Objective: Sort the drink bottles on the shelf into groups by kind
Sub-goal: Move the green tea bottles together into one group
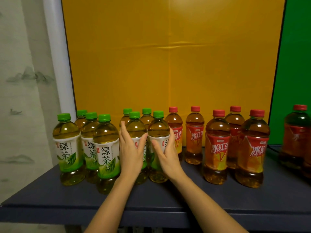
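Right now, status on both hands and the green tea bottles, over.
Left hand grips centre green-cap bottle; right hand grips rightmost green-cap bottle. Both upright on shelf. Nearest red-cap bottle close behind right hand.

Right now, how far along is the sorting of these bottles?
Mostly done: green-cap bottles stand left, red-cap bottles right. In hand: left hand grips one green bottle, right hand its neighbour, beside the reds. Left: probably closing the gap between green clusters; the far-right bottle stands apart.
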The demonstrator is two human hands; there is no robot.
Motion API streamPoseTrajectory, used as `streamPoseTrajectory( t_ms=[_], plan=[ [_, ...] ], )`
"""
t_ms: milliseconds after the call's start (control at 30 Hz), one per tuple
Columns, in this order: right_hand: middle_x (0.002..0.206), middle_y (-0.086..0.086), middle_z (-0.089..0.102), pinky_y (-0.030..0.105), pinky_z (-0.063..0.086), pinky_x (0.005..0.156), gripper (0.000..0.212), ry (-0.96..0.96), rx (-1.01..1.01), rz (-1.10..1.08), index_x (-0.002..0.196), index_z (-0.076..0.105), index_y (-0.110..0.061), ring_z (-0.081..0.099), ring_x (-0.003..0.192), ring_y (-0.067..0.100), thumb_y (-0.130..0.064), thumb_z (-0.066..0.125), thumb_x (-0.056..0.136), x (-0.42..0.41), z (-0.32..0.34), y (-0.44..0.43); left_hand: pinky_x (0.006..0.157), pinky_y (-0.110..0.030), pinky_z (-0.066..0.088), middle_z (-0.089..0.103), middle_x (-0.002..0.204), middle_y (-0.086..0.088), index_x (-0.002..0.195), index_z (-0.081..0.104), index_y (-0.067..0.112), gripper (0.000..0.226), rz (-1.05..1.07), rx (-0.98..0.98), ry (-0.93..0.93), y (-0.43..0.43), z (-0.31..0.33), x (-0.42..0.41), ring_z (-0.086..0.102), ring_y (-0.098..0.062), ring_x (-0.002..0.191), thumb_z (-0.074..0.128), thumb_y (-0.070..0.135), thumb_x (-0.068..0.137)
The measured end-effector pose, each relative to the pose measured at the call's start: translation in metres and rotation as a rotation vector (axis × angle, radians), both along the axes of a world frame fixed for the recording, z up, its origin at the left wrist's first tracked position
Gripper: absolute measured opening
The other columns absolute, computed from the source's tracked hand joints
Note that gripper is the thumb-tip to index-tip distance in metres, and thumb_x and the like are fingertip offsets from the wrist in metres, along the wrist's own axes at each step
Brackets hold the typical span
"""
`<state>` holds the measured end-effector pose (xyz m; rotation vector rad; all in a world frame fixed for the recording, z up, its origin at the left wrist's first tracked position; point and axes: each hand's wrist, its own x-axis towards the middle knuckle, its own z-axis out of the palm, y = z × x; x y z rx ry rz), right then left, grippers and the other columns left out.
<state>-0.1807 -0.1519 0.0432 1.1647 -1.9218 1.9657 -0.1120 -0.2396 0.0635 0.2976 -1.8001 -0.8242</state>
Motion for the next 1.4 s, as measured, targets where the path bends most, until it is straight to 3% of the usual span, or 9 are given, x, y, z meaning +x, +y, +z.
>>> streamPoseTrajectory(
  t_ms=[67, 200, 267, 400, 533, 800, 967, 1233, 1400],
  plan=[
    [0.139, -0.004, 0.044, 0.036, 0.038, 0.108, 0.078, -0.026, 0.038, 0.040, 0.142, 0.017, -0.027, 0.041, 0.129, 0.010, -0.057, 0.055, 0.081, -0.005, -0.005, 0.001, 0.103, -0.019, 0.016, 0.008, 0.158, -0.004, 0.148, 0.001, 0.018, 0.082, 0.002, 0.009, 0.004, 0.001, 0.001, 0.000, 0.012, -0.016, 0.143, 0.054, 0.037, 0.088],
    [0.127, -0.013, 0.053, 0.026, 0.044, 0.100, 0.046, -0.071, 0.063, 0.144, 0.127, 0.034, -0.036, 0.051, 0.119, 0.004, -0.040, 0.058, 0.087, -0.018, -0.006, 0.006, 0.115, -0.021, 0.008, 0.005, 0.156, 0.002, 0.148, 0.008, 0.016, 0.071, 0.106, -0.186, 0.066, -0.001, 0.000, -0.006, 0.002, -0.011, 0.145, 0.050, 0.033, 0.092],
    [0.128, -0.014, 0.054, 0.026, 0.044, 0.101, 0.049, -0.073, 0.073, 0.171, 0.128, 0.039, -0.036, 0.051, 0.119, 0.001, -0.045, 0.059, 0.085, -0.022, -0.005, 0.007, 0.119, -0.027, 0.005, 0.017, 0.153, -0.004, 0.144, 0.024, 0.009, 0.058, 0.215, -0.386, 0.107, -0.003, -0.003, -0.009, 0.009, -0.015, 0.144, 0.048, 0.024, 0.093],
    [0.126, -0.018, 0.054, 0.013, 0.040, 0.096, 0.043, -0.130, 0.084, 0.259, 0.126, 0.042, -0.035, 0.051, 0.118, -0.003, -0.041, 0.058, 0.087, -0.028, -0.006, 0.008, 0.106, -0.029, 0.035, 0.053, 0.125, -0.009, 0.118, 0.053, 0.007, 0.031, 0.181, -0.640, 0.161, 0.015, -0.022, -0.005, 0.045, -0.018, 0.121, 0.046, 0.008, 0.088],
    [0.134, -0.013, 0.052, 0.027, 0.035, 0.109, 0.067, -0.115, 0.104, 0.249, 0.137, 0.038, -0.029, 0.047, 0.124, 0.001, -0.057, 0.055, 0.079, -0.034, -0.009, 0.010, 0.091, -0.020, 0.042, 0.049, 0.113, 0.006, 0.112, 0.052, 0.016, 0.025, -0.014, -0.332, 0.012, 0.039, -0.043, -0.005, 0.046, 0.001, 0.105, 0.043, 0.013, 0.089],
    [0.150, -0.009, 0.035, 0.040, 0.028, 0.115, 0.058, -0.019, 0.101, 0.145, 0.131, 0.048, -0.037, 0.032, 0.137, 0.004, -0.066, 0.049, 0.081, -0.046, -0.009, 0.017, 0.111, -0.018, 0.004, 0.002, 0.158, 0.000, 0.148, 0.002, 0.014, 0.061, -0.100, 0.121, -0.223, 0.056, -0.042, -0.019, 0.002, -0.010, 0.144, 0.037, 0.020, 0.098],
    [0.134, -0.009, 0.052, 0.034, 0.036, 0.110, 0.041, 0.000, 0.069, 0.133, 0.125, 0.053, -0.032, 0.045, 0.125, 0.000, -0.048, 0.053, 0.088, -0.053, -0.006, 0.022, 0.119, -0.031, 0.004, -0.005, 0.158, 0.003, 0.148, -0.004, 0.020, 0.064, -0.129, 0.223, -0.121, 0.051, -0.038, -0.034, -0.004, -0.007, 0.144, 0.034, 0.029, 0.098],
    [0.117, -0.003, 0.064, 0.028, 0.050, 0.095, 0.031, -0.143, 0.015, 0.196, 0.118, 0.054, -0.021, 0.059, 0.113, 0.012, -0.035, 0.051, 0.091, -0.060, -0.009, 0.028, 0.117, -0.030, 0.001, -0.002, 0.158, -0.004, 0.148, -0.004, 0.012, 0.065, -0.070, 0.340, -0.128, 0.042, -0.029, -0.048, -0.001, -0.016, 0.145, 0.036, 0.027, 0.098],
    [0.131, -0.007, 0.051, 0.030, 0.042, 0.101, 0.076, -0.140, 0.076, 0.145, 0.134, 0.029, -0.025, 0.050, 0.119, 0.007, -0.045, 0.071, 0.074, -0.056, -0.019, 0.024, 0.116, -0.030, 0.001, -0.003, 0.157, -0.010, 0.147, -0.005, 0.005, 0.064, 0.001, 0.353, -0.232, 0.043, -0.027, -0.050, -0.001, -0.022, 0.145, 0.035, 0.022, 0.099]
  ],
)
